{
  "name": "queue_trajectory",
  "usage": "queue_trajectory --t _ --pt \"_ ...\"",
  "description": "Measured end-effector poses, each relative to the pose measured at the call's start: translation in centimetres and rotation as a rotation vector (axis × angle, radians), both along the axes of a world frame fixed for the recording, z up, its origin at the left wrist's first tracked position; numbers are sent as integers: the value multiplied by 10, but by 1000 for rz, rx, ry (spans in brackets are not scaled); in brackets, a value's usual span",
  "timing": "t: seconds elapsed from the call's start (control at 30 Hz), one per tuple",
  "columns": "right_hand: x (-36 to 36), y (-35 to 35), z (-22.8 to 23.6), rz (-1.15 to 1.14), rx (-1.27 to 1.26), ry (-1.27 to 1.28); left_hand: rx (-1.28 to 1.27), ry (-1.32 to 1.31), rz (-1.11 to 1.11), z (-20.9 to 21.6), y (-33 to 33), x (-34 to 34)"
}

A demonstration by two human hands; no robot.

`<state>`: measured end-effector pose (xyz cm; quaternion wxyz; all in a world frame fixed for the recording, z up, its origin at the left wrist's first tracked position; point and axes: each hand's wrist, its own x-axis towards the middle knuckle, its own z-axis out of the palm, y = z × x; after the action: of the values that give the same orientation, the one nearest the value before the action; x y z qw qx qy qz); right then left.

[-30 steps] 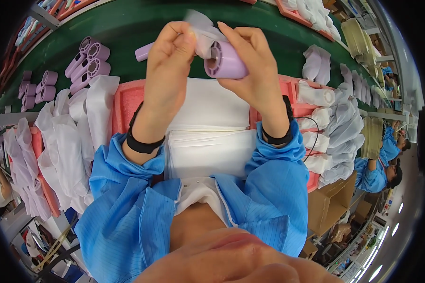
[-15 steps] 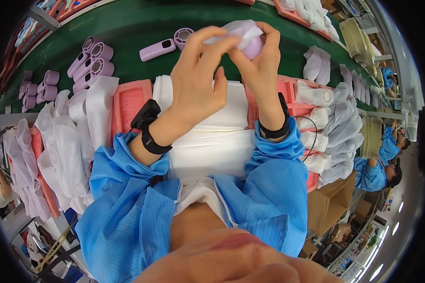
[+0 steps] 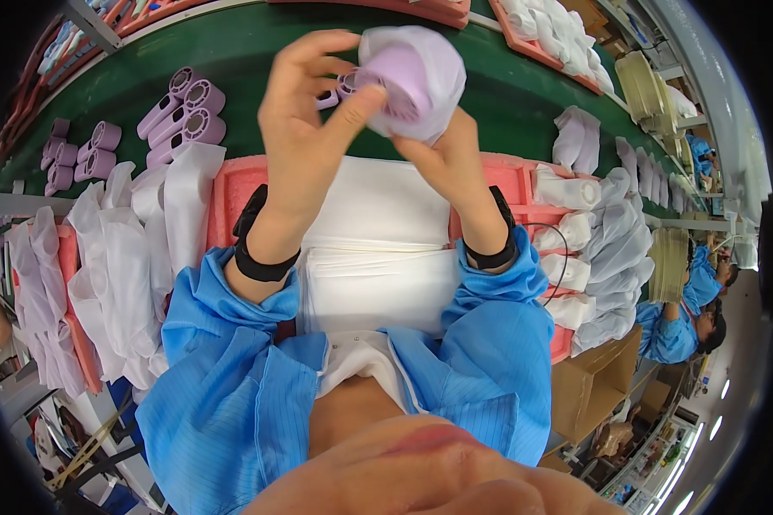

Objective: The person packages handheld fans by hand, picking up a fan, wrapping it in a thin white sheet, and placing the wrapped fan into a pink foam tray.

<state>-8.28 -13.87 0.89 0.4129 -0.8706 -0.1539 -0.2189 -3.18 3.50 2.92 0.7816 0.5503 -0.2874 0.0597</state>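
Observation:
A lilac handheld fan [image 3: 397, 79], its round head turned toward me, is raised over the green bench inside a thin, translucent white bag [image 3: 445, 64]. My left hand [image 3: 309, 99] grips the left side of the head, with the thumb across its front and the fingers bent at its edge. From below and to the right, my right hand [image 3: 447, 161] holds the bagged fan, its fingers partly hidden by the bag. Behind my left fingers lies another lilac fan [image 3: 346, 86], mostly covered. A stack of white bags [image 3: 378, 206] lies in front of me, below both hands.
Several unwrapped lilac fans [image 3: 185, 120] lie on the green bench [image 3: 258, 51] at left. Pink foam trays [image 3: 247, 184] flank the bag stack. Wrapped fans [image 3: 614, 240] are heaped at right, more white bagged items [image 3: 116, 257] at left. An open carton [image 3: 597, 378] stands lower right.
The bagged fan has turned, so its round head now faces me and looks larger. My left hand has shifted left, its thumb now on the head; my right hand has moved lower.

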Motion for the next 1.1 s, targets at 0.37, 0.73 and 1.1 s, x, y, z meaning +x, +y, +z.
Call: queue_trajectory --t 0.37,0.73,1.1 --pt "-7 13 3 -284 -42 -53 315 -541 510 -11 -11 -1" --pt "43 -111 -71 -582 -151 436 689 -150 10 -60 -48 -7" --pt "87 -43 -129 -232 194 255 982 -453 -54 -108 -70 -56"
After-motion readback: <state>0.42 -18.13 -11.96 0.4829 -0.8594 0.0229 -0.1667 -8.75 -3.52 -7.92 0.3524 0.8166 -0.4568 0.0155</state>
